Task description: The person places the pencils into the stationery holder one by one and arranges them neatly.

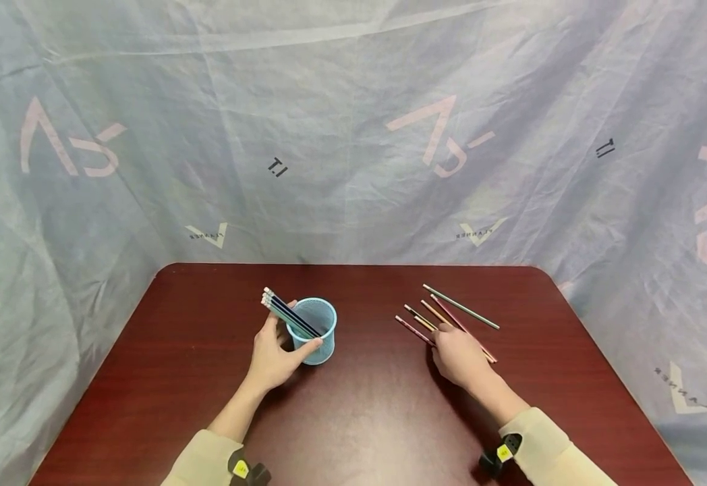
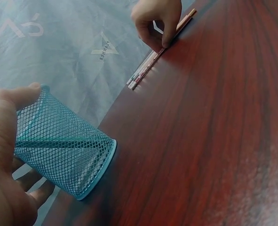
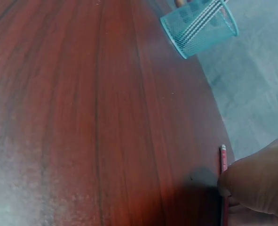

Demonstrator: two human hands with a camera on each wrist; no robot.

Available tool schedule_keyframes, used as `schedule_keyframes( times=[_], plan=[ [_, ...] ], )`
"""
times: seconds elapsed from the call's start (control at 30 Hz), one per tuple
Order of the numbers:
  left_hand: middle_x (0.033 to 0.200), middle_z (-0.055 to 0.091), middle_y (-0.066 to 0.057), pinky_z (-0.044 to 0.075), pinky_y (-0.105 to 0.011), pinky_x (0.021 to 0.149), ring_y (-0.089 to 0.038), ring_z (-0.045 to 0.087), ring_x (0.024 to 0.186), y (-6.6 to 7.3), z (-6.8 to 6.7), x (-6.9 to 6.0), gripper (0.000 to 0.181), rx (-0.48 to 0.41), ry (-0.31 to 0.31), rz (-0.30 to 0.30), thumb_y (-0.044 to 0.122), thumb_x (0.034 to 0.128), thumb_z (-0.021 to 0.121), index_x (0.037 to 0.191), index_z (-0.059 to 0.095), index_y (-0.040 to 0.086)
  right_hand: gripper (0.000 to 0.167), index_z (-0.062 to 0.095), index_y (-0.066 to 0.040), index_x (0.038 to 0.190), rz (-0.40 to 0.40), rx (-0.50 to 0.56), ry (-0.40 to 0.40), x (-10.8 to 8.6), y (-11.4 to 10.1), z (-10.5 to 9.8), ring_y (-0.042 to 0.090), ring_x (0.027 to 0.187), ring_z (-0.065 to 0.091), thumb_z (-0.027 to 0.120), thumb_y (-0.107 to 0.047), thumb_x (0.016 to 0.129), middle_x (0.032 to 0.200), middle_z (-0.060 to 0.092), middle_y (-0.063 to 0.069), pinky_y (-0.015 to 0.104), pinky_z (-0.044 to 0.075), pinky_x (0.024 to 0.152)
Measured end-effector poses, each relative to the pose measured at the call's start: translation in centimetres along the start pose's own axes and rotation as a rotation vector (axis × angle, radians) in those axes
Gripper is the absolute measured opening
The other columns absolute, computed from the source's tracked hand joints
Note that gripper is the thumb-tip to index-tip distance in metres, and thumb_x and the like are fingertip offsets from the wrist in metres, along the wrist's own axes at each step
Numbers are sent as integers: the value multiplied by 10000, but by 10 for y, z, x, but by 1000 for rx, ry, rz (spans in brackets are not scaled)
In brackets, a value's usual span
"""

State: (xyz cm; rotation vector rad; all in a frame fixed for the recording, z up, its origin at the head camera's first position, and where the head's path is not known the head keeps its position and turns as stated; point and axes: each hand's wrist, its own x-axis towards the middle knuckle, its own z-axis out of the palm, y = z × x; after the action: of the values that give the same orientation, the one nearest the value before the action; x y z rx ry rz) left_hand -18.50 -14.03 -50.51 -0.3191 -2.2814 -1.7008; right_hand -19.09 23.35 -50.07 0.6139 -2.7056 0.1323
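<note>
A light-blue mesh pencil cup (image 1: 318, 349) stands on the table, with several pencils (image 1: 287, 314) leaning out of its left side. My left hand (image 1: 271, 358) grips the cup from the left, its thumb at the near rim; the left wrist view shows the mesh wall (image 2: 66, 146) close up. Over on the right, my right hand (image 1: 459, 354) reaches down to a loose group of pencils on the tabletop. Its thumb and fingers pinch a red patterned pencil (image 3: 224, 157), whose other end is hidden by the hand. Beside it lie a black-and-yellow pencil (image 1: 420, 317) and a dark red pencil (image 1: 450, 314).
A grey-green pencil (image 1: 463, 307) lies farthest right in the loose group. The dark red wooden table (image 1: 353, 418) has rounded far corners. Grey printed cloth (image 1: 341, 135) hangs behind it and along both sides.
</note>
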Motion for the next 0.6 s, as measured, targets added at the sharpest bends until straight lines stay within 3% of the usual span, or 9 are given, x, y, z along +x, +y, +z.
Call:
schedule_keyframes(
  times=[0.33,0.5,0.6],
  plan=[
    [1424,658,-214,565,-550,1050,-376,726,1213,3,-2,8,861,7,0,2,121,798,948,1529,496,71,215,620,-85,692,5,-31,27,5,1,2,315,614,668,808,-21,774,735,577,67,467,564,548],
    [1419,659,-220,566,-549,1048,-378,717,1227,1,0,1,860,-3,-5,3,127,796,950,1524,499,47,230,618,-108,682,17,-7,40,-2,1,6,288,598,655,801,0,771,716,562,43,444,547,530],
    [1422,655,-218,564,-554,1048,-374,715,1231,2,-1,5,871,4,1,8,134,793,954,1529,495,54,235,616,-121,677,21,18,22,5,5,3,263,600,641,791,13,760,707,563,27,427,538,532]
  ],
)
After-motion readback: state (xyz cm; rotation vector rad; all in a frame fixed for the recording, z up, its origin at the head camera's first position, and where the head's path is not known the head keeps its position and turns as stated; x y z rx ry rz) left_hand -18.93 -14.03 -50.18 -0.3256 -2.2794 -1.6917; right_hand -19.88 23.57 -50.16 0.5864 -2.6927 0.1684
